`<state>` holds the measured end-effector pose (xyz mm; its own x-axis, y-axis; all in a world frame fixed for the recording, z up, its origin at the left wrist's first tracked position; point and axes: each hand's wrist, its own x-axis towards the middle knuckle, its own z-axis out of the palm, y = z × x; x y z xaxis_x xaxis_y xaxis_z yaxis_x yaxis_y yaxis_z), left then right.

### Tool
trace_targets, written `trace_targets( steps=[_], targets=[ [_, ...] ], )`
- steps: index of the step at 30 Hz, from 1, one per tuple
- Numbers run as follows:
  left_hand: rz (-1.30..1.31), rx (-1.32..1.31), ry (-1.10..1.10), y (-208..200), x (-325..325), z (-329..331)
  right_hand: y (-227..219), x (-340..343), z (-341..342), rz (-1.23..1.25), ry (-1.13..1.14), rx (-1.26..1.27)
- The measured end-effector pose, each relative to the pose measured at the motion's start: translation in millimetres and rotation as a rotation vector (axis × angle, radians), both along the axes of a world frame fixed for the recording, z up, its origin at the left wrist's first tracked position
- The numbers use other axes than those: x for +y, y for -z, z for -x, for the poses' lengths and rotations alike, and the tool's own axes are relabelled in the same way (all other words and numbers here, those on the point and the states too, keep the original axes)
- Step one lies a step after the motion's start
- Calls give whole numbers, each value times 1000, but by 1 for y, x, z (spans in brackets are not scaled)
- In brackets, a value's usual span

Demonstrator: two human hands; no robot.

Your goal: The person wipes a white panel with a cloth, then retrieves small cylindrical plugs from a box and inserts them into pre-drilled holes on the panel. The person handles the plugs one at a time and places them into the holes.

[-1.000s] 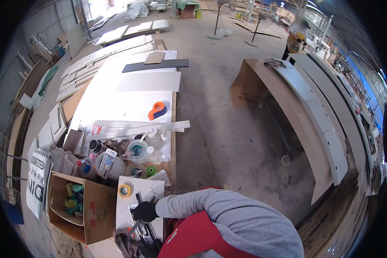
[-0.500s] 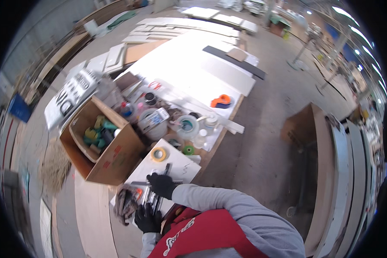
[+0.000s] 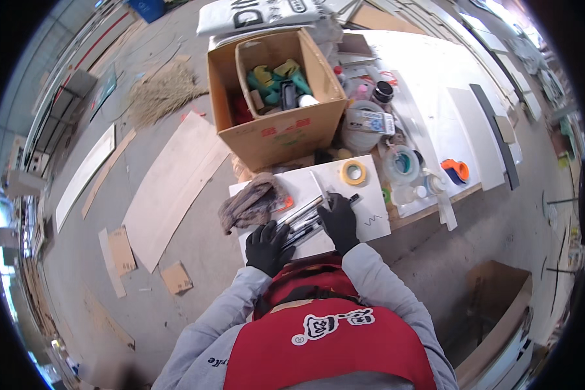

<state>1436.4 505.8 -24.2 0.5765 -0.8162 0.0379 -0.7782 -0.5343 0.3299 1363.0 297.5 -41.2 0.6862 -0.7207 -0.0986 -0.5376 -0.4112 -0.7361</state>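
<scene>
Several pens and slim rods [image 3: 303,223] lie side by side on a white board [image 3: 374,205] in front of me. My left hand [image 3: 268,248], in a black glove, rests at their near left end with its fingers spread. At their right end is my right hand [image 3: 339,222], also black-gloved, its fingers stretched out against them. A black marker [image 3: 353,198] lies just beyond the right hand. Left of the pens, a crumpled brown cloth [image 3: 253,201] partly covers something orange. A yellow tape roll [image 3: 363,173] sits at the board's far edge.
An open cardboard box [image 3: 279,140] with gloves and tools stands beyond the board. Bottles and a white tub [image 3: 361,138] crowd its right side. An orange-and-blue tape dispenser [image 3: 458,170] lies farther right. Flat panels [image 3: 175,188] cover part of the left floor.
My view has swung left, so the box and board now sit nearer the middle. Both hands stay at the pens; the right hand now lies at their right end.
</scene>
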Motion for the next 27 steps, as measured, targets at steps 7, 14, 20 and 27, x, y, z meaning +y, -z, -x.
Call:
trace_targets(
  steps=[7,14,20,27],
  targets=[
    [24,25,-24,-3,-2,-2,-24,7,-6,101,-51,157],
    [23,-30,-9,2,0,-2,-29,-1,-13,76,-64,118],
    [172,-49,4,10,-2,-4,-46,-7,-16,-731,80,-272],
    [410,-84,144,-34,-8,-20,-105,-76,59,-818,303,-680]
  ],
)
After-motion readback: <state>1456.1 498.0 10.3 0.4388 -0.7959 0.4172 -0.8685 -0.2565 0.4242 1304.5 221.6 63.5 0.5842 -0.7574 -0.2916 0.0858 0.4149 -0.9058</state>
